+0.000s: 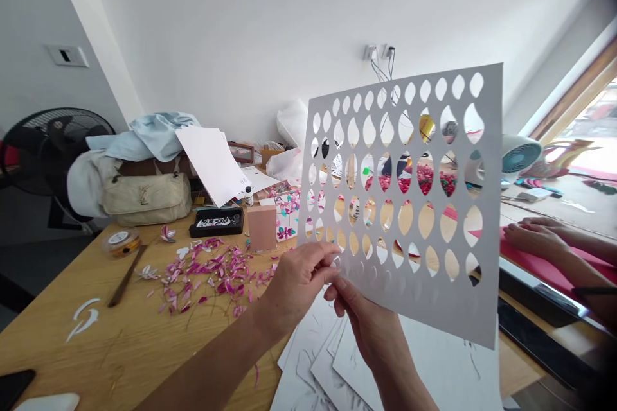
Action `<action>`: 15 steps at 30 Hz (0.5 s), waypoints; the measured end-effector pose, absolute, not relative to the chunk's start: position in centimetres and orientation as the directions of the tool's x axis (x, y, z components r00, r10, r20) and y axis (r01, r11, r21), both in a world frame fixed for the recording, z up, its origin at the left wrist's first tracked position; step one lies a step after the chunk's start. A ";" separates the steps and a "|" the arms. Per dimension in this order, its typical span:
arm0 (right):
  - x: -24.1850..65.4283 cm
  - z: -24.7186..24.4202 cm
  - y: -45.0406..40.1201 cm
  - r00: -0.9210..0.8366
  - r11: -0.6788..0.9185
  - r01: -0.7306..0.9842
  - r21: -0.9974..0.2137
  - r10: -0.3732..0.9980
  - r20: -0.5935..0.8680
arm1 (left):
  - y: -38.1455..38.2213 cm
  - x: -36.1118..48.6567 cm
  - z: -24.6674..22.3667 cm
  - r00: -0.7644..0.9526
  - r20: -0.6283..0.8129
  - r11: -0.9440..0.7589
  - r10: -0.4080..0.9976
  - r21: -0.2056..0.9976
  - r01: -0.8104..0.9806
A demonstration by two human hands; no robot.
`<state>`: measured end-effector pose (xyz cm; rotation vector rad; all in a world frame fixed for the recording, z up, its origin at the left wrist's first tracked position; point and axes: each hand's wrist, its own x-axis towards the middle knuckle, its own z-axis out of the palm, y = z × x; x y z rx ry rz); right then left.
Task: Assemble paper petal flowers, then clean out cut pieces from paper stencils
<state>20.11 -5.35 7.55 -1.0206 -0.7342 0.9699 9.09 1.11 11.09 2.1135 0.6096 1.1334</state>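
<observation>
A white sheet (492,205) with rows of leaf-shaped cut-outs is held up, tilted, in front of me. My left hand (301,273) is closed at its lower left corner, with thumb and fingers pinched over the bottom row of shapes. Just below, my right hand (373,327) grips the lower edge, thumb on the near side and fingers curled. The fingertips of both hands nearly meet. Whether a small cut piece lies between the left fingertips is hidden. Under the hands lie several white sheets (318,340) with faint line drawings, overlapping one another.
Pink-purple petals (226,273) are scattered over the wooden table (159,359). Behind them stand a black tray (216,223), a pinkish block (261,228) and a beige bag (147,199). At the right, another person's hands (537,237) rest on a pink surface.
</observation>
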 end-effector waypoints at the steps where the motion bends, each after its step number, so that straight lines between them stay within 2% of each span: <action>1: 20.0 7.5 -5.3 0.411 0.204 -0.309 -0.929 0.910 0.063 | 1.2 9.2 10.9 0.509 0.578 -0.710 0.638 0.697 0.098; 5: 20.0 7.1 -5.4 0.417 0.190 -0.295 -0.936 0.907 0.052 | 1.5 9.5 10.6 0.503 0.656 -0.796 0.563 0.594 0.116; 15: 20.3 6.5 -5.3 0.426 0.177 -0.260 -0.949 0.903 0.052 | 1.6 9.2 10.5 0.525 0.641 -0.775 0.559 0.629 0.056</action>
